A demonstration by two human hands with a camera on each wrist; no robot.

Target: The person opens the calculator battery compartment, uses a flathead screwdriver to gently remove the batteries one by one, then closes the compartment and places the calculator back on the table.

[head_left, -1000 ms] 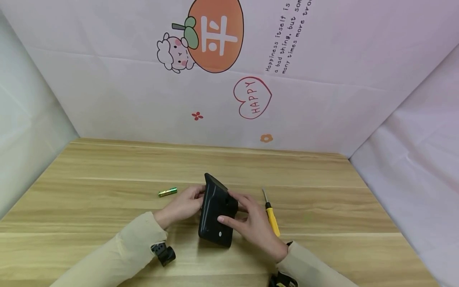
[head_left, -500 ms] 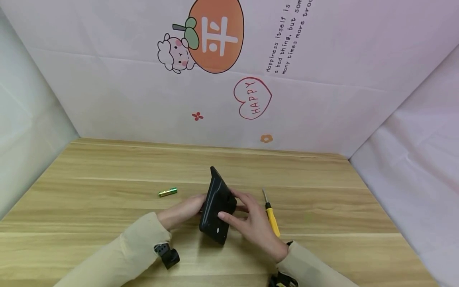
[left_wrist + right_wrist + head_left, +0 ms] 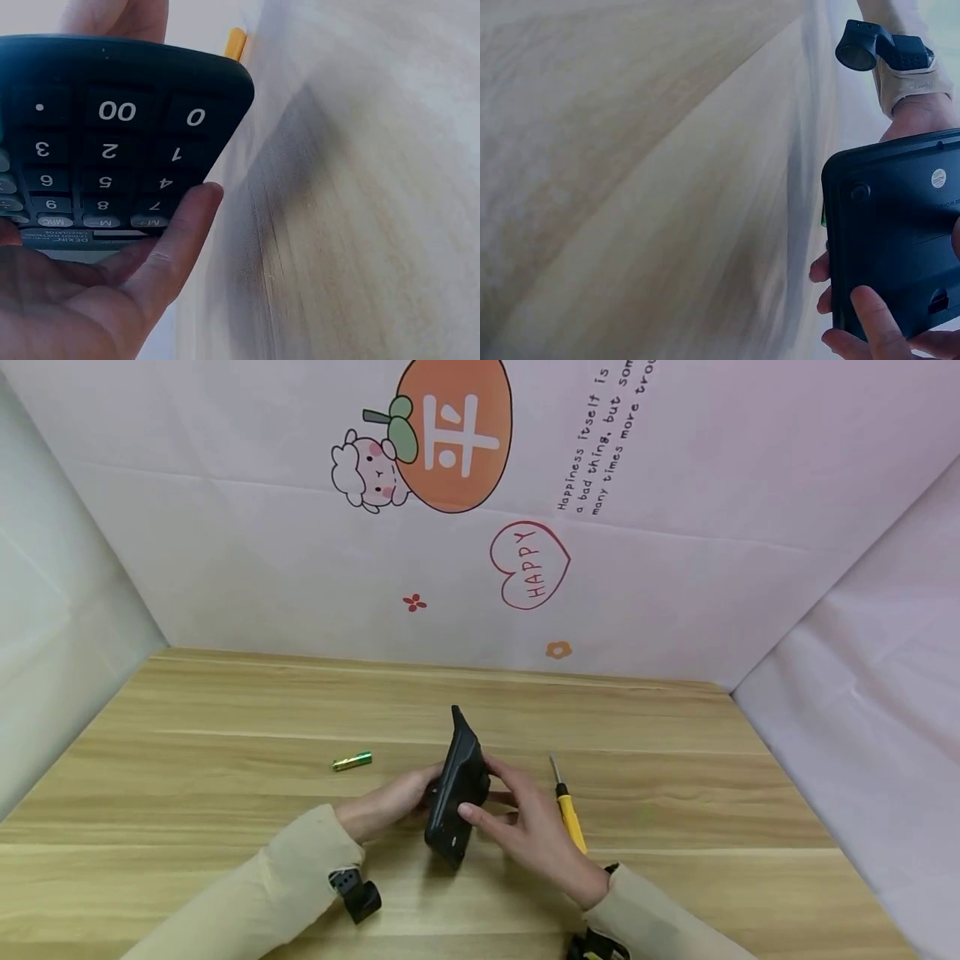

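A black calculator (image 3: 459,793) is held tilted on edge above the table, its back towards my right hand. In the left wrist view the keypad of the calculator (image 3: 109,142) shows, its digits upside down. My left hand (image 3: 393,797) grips it from the keypad side, thumb along the edge; its other fingers are partly hidden. My right hand (image 3: 536,827) holds it from the back, thumb and fingertips touching the case. The right wrist view shows the calculator's back (image 3: 896,240) with a round foot and a pale sticker.
A green and gold battery (image 3: 352,762) lies on the wooden table (image 3: 247,710) left of the hands. To the right lies a yellow-handled screwdriver (image 3: 570,814), shaft pointing away. A printed white cloth (image 3: 300,568) hangs at the back, with white cloth at both sides.
The calculator has turned more edge-on to the head view, its top moving right. My left hand has shifted slightly right with it; the right hand has barely moved.
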